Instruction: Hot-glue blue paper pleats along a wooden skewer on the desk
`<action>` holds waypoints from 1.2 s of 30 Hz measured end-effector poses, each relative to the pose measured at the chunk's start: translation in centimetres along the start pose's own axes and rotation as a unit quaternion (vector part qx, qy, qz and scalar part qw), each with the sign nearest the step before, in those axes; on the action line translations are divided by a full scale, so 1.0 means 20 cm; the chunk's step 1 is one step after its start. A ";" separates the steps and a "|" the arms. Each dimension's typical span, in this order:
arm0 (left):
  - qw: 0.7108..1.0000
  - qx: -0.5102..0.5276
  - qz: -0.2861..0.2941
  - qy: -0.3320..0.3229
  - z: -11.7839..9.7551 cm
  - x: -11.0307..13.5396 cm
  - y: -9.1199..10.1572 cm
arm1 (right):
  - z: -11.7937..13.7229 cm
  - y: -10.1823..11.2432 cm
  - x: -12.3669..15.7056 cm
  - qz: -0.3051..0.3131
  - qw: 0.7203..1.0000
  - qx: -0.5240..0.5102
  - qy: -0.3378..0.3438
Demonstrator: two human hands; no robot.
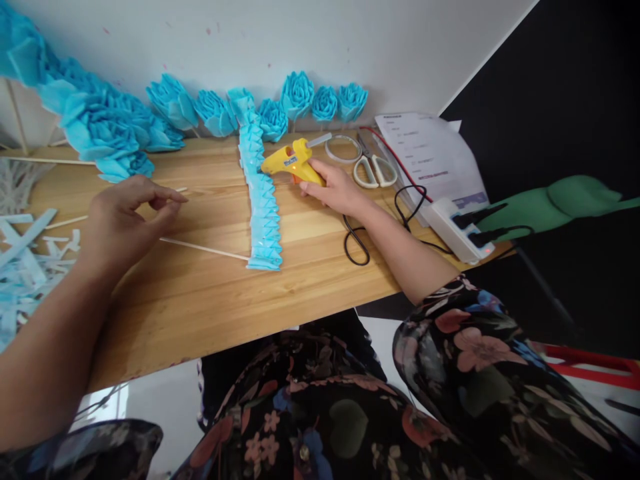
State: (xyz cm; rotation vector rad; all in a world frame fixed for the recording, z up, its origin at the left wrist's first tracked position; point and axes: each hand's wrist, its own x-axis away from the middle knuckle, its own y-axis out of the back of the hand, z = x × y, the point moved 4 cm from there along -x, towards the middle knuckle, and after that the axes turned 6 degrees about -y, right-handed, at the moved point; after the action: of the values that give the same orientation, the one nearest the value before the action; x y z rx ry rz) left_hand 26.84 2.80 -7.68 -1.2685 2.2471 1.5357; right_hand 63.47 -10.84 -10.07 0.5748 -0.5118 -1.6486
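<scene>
My right hand [334, 189] is wrapped around the handle of a yellow hot glue gun [295, 159]. A clear glue stick [319, 141] pokes out of the gun's back end. Its nozzle points left, at the upper part of a long pleated strip of blue crepe paper [264, 213] lying across the table. One end of a thin wooden stick [205, 248] meets the strip's near end. My left hand [127, 217] hovers to the left of the strip, fingers curved and thumb apart, with nothing visible between them. Another thin stick [67, 223] passes behind that hand.
Blue paper roses [299, 95] line the wall, with a bigger bunch [103, 127] at left. Paper scraps [30, 267] are heaped at the left edge. To the right are scissors [373, 170], a tape roll [343, 148], papers [430, 153], a black cord [356, 243] and a power strip [457, 230].
</scene>
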 end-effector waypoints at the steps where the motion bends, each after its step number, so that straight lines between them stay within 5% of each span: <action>1: 1.000 0.002 0.001 -0.007 0.00 0.00 0.00 | 0.00 0.00 0.00 -0.001 1.000 -0.002 -0.001; 28: 0.999 -0.018 0.016 0.034 0.02 0.00 0.01 | -0.07 -0.03 -0.02 0.004 0.999 -0.022 -0.039; 36: 0.999 -0.032 0.027 0.022 0.03 0.00 0.01 | -0.06 0.03 -0.02 -0.011 0.990 -0.133 -0.045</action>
State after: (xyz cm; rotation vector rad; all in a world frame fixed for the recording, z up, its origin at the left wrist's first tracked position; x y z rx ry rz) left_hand 26.52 3.41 -7.89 -1.2814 2.2943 1.6255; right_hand 64.76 -10.48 -10.60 0.3101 -0.3439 -1.7345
